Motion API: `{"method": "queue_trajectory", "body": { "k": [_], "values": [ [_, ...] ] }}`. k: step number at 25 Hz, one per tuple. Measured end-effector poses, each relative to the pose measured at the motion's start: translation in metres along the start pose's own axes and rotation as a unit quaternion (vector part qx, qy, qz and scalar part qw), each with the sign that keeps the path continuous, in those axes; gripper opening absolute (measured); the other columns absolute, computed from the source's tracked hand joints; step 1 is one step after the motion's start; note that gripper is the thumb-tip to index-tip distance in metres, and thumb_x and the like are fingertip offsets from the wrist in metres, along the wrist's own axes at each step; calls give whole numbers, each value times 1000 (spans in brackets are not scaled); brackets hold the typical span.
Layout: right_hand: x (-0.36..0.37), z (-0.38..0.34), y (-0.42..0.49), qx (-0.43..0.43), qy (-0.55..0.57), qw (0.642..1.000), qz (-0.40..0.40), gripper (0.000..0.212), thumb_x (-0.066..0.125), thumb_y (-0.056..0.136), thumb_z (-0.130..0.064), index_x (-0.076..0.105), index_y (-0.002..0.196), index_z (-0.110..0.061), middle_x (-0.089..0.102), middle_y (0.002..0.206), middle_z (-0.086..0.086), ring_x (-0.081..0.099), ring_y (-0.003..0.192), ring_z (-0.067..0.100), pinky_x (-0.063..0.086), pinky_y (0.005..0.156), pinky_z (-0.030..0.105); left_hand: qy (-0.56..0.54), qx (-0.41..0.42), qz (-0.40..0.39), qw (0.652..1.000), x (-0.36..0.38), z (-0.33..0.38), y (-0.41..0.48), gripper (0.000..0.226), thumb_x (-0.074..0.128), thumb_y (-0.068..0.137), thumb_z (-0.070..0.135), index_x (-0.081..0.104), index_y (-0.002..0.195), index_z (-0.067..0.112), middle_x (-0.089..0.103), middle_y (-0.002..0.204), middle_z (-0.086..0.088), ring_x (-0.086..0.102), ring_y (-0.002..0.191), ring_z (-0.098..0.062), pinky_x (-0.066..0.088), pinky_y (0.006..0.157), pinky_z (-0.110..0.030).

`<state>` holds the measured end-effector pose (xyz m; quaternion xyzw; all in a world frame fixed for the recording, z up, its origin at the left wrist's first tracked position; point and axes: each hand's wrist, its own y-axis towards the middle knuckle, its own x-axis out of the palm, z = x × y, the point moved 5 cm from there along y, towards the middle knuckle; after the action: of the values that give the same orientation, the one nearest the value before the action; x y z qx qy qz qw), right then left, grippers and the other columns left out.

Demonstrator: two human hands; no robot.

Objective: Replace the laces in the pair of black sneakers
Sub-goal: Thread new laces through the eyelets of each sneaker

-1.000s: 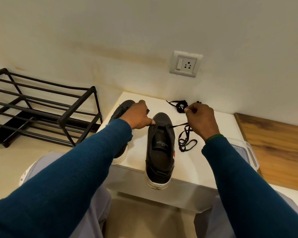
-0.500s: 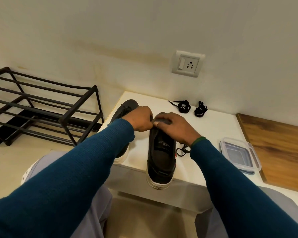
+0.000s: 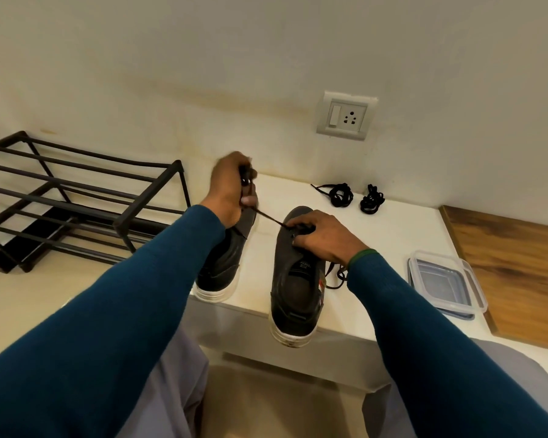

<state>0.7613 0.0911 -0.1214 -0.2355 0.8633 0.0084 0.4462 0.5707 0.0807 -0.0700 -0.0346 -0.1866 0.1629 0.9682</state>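
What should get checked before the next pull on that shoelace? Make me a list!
1. Left hand grips the lace firmly: ok.
2. Right hand holds the sneaker down: ok.
3. Lace runs straight and taut between hand and shoe: ok.
4. Lace slides free at its eyelet: cannot tell, the right fingers cover it.
5. Sneaker sits fully on the table: not ok, its heel hangs over the front edge.
6. Two coiled laces lie apart from the pull, at the back of the table: ok.
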Motion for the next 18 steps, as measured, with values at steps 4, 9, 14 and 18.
{"method": "queue_trajectory", "body": {
  "k": [4, 9, 14, 18],
  "values": [
    [1, 0, -1, -10, 7, 1000, 7, 41, 65, 85, -24, 66, 124, -37, 51, 137, -1, 48, 125, 20, 42, 104, 32, 680, 134, -181, 698, 25, -43, -1, 22, 63, 86, 32, 65, 103, 19, 68, 93, 3, 65, 82, -16, 55, 74, -32],
    [3, 1, 1, -8, 9, 1000, 18, 42, 65, 82, -28, 65, 123, -38, 54, 132, -1, 50, 122, 22, 46, 103, 38, 745, 147, -180, 625, 32, -55, -3, 22, 62, 93, 32, 70, 89, 12, 67, 88, -4, 64, 80, -20, 54, 70, -33],
    [4, 6, 3, 11, 7, 1000, -2, 45, 66, 85, -26, 61, 127, -42, 45, 145, -2, 41, 133, 22, 37, 112, 39, -57, 29, 63, 996, 7, 10, -2, 21, 52, 88, 7, 51, 67, 8, 44, 58, -2, 42, 44, -14, 57, 55, -33],
    [5, 6, 8, 12, -3, 1000, -11, 43, 67, 84, -25, 63, 122, -45, 45, 144, -1, 38, 134, 25, 35, 114, 46, 416, 147, 3, 897, 7, -1, 2, 15, 62, 83, 20, 61, 83, 5, 65, 75, 0, 64, 61, -14, 53, 57, -28]
  ]
}}
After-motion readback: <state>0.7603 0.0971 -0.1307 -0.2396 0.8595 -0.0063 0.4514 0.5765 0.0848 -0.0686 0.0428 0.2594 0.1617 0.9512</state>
